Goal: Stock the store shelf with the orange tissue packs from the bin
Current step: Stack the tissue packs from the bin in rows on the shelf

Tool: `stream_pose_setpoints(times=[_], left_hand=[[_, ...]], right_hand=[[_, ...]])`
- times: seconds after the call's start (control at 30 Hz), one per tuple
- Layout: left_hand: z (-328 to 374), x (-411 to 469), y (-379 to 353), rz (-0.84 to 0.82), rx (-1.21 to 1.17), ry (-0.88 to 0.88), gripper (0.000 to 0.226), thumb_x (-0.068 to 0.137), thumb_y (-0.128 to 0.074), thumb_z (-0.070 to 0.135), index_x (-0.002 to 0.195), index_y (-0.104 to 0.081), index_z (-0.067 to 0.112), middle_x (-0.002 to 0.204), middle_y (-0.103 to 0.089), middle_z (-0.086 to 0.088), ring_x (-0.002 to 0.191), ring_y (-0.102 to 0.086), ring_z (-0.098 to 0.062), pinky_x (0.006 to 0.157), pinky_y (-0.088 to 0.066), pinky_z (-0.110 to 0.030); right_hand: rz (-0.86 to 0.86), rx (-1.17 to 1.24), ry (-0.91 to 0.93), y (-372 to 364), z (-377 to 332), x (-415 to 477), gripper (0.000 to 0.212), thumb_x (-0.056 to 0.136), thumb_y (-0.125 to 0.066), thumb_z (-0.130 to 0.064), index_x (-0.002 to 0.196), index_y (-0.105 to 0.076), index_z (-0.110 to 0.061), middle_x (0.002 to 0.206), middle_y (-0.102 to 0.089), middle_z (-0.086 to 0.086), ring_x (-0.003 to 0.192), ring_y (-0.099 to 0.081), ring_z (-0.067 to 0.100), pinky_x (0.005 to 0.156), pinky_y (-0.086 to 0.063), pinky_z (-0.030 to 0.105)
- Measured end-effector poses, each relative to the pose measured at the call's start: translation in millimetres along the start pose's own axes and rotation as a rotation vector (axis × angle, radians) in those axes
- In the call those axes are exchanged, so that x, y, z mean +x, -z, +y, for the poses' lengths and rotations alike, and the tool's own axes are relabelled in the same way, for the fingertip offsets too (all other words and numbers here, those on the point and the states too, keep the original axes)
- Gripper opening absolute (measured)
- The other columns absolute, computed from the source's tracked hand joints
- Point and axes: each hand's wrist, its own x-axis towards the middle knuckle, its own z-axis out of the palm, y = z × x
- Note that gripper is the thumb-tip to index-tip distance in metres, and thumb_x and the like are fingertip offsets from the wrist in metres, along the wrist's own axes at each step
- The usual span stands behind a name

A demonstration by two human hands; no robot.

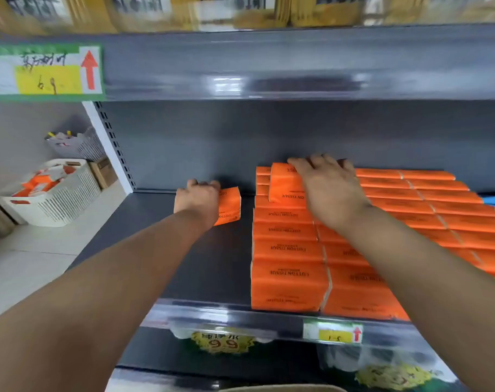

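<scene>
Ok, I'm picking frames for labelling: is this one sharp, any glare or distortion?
Head view: goods on the top shelf are motion-smeared; glare streaks the upper shelf edge; the wide lens bends the shelf lines; print on the front orange tissue packs is readable.

"COTTON TISSUE" on the orange tissue packs (287,274); "66" on a yellow tag (223,343)

Shop: shelf (226,273) with price tags (332,332)

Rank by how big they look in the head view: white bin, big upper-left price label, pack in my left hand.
Price label and white bin: about alike, unranked.
Smallest: the pack, partly covered by the left hand.
</scene>
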Motion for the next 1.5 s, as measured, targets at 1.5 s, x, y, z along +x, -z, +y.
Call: stream_pose_setpoints(times=[1.5], left_hand=[[-23, 36, -54, -0.072, -0.995, 0.039, 0.049, 0.082, -0.045, 0.005, 0.127, -0.038, 0.024, 0.105, -0.065, -0.001, 0.096, -0.063, -0.021, 0.086, -0.052, -0.042]], right_hand=[[-0.202, 0.186, 0.038, -86, -92, 109, 0.055, 0.082, -0.063, -0.01, 0.133, -0.045, -0.02, 0.127, -0.044, 0.005, 0.123, -0.041, 0.025, 0.101, -0.041, 0.038]])
